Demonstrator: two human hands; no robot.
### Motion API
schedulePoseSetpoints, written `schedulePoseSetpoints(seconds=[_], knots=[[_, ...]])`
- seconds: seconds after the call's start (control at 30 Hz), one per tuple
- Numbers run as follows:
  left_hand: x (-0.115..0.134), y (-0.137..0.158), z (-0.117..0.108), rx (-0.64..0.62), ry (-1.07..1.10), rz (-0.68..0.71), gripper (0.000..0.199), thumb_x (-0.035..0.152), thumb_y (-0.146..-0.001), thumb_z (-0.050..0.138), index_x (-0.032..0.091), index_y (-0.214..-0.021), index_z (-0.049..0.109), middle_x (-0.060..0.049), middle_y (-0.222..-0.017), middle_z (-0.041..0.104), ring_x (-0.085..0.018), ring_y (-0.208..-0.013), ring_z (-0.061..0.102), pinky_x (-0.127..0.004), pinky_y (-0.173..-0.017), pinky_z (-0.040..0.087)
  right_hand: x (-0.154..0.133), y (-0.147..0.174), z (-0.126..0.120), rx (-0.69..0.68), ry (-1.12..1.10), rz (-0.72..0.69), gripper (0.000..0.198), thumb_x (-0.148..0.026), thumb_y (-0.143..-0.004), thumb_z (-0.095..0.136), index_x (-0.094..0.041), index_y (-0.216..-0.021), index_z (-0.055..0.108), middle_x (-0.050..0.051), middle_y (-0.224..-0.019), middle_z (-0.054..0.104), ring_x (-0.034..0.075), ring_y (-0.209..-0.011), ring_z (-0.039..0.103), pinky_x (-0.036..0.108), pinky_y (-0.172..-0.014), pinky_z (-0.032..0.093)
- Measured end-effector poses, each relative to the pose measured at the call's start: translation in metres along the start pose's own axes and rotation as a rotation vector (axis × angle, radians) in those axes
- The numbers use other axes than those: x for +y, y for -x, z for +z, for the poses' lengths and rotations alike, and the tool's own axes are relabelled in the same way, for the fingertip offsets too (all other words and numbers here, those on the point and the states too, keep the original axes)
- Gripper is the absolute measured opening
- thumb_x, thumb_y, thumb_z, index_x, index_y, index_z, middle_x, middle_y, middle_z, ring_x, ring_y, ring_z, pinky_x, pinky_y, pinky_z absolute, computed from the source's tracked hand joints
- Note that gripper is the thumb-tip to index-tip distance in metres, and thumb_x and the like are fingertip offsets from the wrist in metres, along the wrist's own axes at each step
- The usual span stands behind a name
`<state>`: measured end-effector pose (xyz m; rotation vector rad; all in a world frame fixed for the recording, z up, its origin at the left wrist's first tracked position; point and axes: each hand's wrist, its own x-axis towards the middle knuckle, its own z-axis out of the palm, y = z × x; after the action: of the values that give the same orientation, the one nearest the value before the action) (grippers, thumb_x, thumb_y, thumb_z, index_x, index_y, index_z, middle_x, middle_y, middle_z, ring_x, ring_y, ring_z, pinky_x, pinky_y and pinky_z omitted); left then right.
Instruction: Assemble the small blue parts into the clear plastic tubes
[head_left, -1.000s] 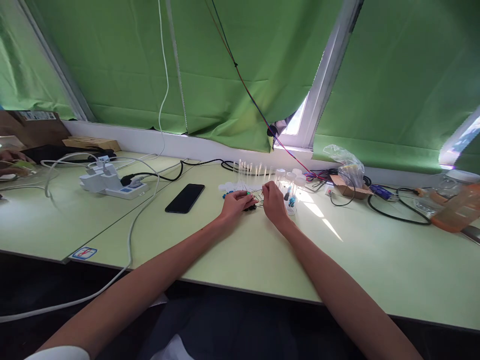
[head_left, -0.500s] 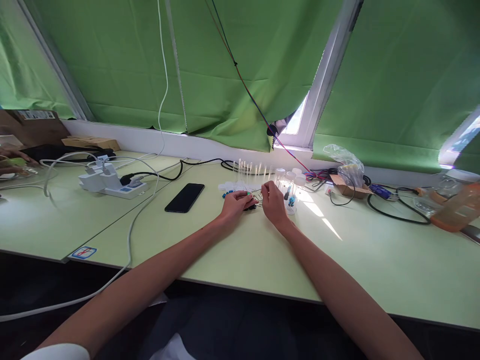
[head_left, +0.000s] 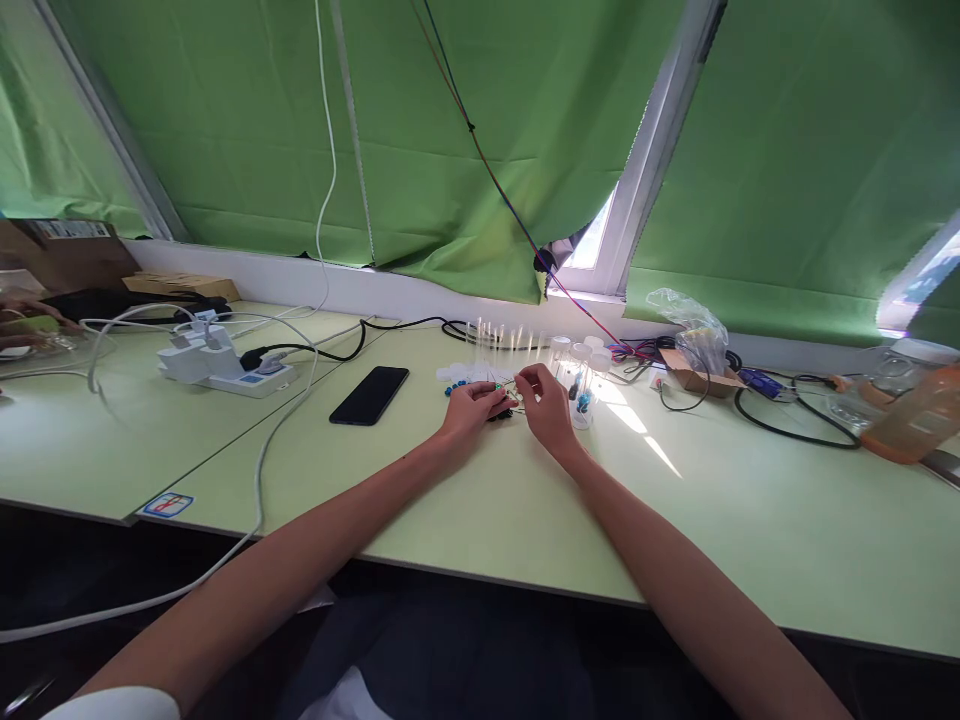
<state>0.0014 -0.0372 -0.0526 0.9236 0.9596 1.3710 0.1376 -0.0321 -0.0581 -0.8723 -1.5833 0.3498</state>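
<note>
Left hand (head_left: 472,404): fingers pinching small green piece (head_left: 497,386), over desk (head_left: 480,510), nearer far edge than near. Piece probably light, stiff, easily dropped; best gripped by sides of body. Right hand (head_left: 547,405) just beside: fingertips drawn together, anything between them too small to tell. Beyond: blue pieces (head_left: 453,388), clear tubes (head_left: 501,345) toward far edge.

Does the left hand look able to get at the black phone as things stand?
Probably yes: the phone lies uncovered to the hand's left, with bare tabletop between. However, the left hand seems to be pinching a small green piece.
</note>
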Motion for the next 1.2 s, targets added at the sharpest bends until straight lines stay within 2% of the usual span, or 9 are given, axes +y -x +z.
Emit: schedulePoseSetpoints(seconds=[0.3, 0.47, 0.67, 0.87, 1.0, 1.2], knots=[[0.001, 0.000, 0.001, -0.027, 0.029, 0.006, 0.008, 0.006, -0.077, 0.071, 0.008, -0.083, 0.066, -0.008, -0.075, 0.072, -0.018, -0.073, 0.074, -0.035, -0.094, 0.055, 0.007, 0.000, 0.004, 0.015, -0.317, 0.243, 0.019, -0.036, -0.078, 0.066, -0.018, -0.084, 0.070, 0.004, -0.081, 0.070, 0.017, -0.073, 0.063, 0.030, -0.070, 0.051], [0.001, 0.003, 0.001, -0.036, 0.012, 0.006, 0.010, 0.010, -0.075, 0.074, 0.009, -0.082, 0.067, -0.008, -0.075, 0.073, -0.018, -0.074, 0.073, -0.034, -0.094, 0.055, 0.008, 0.001, 0.005, -0.001, -0.370, 0.331, 0.021, -0.036, -0.073, 0.069, -0.018, -0.084, 0.073, 0.005, -0.082, 0.073, 0.019, -0.077, 0.066, 0.032, -0.071, 0.053], [0.000, 0.002, 0.000, -0.054, 0.001, 0.004, 0.015, 0.014, -0.073, 0.077, 0.009, -0.084, 0.067, -0.009, -0.077, 0.073, -0.019, -0.076, 0.073, -0.035, -0.093, 0.055, 0.011, 0.001, 0.005, -0.002, -0.276, 0.267, 0.019, -0.036, -0.078, 0.065, -0.019, -0.084, 0.073, 0.005, -0.087, 0.072, 0.019, -0.080, 0.064, 0.032, -0.072, 0.052], [-0.005, -0.003, -0.004, -0.084, 0.007, 0.015, 0.017, 0.020, -0.075, 0.076, 0.010, -0.087, 0.068, -0.009, -0.083, 0.073, -0.020, -0.081, 0.073, -0.034, -0.094, 0.055, 0.001, 0.001, 0.001, 0.030, -0.056, 0.080, 0.018, -0.033, -0.086, 0.056, -0.020, -0.083, 0.067, 0.005, -0.089, 0.064, 0.017, -0.082, 0.060, 0.029, -0.070, 0.049], [-0.006, -0.006, -0.004, -0.077, 0.003, 0.021, 0.014, 0.024, -0.080, 0.072, 0.010, -0.082, 0.068, -0.009, -0.080, 0.071, -0.019, -0.081, 0.073, -0.033, -0.093, 0.055, -0.002, 0.000, -0.001, 0.027, 0.030, -0.013, 0.019, -0.032, -0.090, 0.050, -0.020, -0.082, 0.062, 0.006, -0.093, 0.059, 0.016, -0.083, 0.058, 0.028, -0.069, 0.048], [-0.001, -0.003, 0.001, -0.003, 0.008, -0.019, 0.020, 0.024, -0.090, 0.060, 0.011, -0.075, 0.065, -0.008, -0.072, 0.069, -0.017, -0.072, 0.073, -0.033, -0.091, 0.056, 0.002, -0.001, -0.002, -0.029, 0.059, -0.006, 0.021, -0.033, -0.095, 0.042, -0.021, -0.082, 0.054, 0.002, -0.080, 0.062, 0.015, -0.072, 0.058, 0.028, -0.069, 0.044]])
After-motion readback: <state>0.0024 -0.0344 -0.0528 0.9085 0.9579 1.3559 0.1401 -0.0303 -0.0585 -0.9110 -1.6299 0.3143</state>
